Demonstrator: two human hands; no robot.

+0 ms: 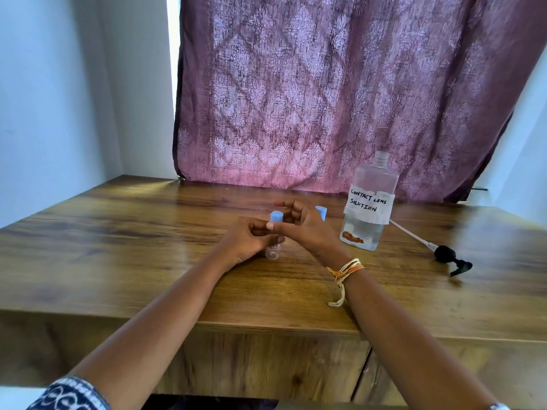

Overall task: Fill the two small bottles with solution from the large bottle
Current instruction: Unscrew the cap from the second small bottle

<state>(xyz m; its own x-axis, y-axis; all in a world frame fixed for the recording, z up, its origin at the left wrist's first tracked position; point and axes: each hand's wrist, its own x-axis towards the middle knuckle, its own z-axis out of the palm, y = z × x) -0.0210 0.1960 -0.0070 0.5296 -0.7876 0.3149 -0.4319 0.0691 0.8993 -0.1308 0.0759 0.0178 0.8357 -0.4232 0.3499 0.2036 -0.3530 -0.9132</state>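
A small clear bottle [273,252] with a light blue cap [276,217] stands on the wooden table [118,232]. My left hand [245,244] grips its body. My right hand [302,224] pinches the blue cap with thumb and fingers. Behind my right hand shows the blue cap of a second small bottle [321,212], the rest of it hidden. The large clear bottle [368,205], labelled "contact lens solution", stands open at the right with a little liquid at its bottom.
A black pump head with a long white tube [444,253] lies on the table right of the large bottle. A purple patterned curtain [340,93] hangs behind the table. The table's front edge [266,327] runs below my forearms.
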